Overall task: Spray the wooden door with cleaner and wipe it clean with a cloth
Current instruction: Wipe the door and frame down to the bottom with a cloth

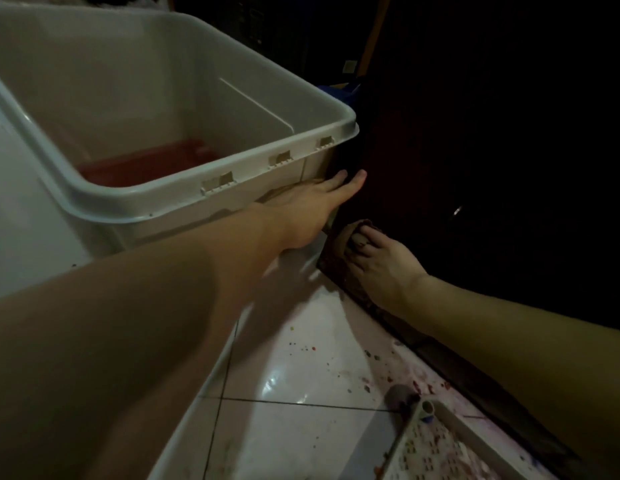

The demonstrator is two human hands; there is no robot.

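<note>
While my left hand (312, 206) lies flat against the bin (184, 202), my right hand (378, 261) grips the cloth (346, 237) at the door (475, 168) foot (very dark here); I'd press firmly along the bottom edge.

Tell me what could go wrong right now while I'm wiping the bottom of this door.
The bin sits tight against the door where your left hand presses; it may block the cloth in your right hand. The floor looks glossy and stained, so you might slip or pick up stains.
</note>
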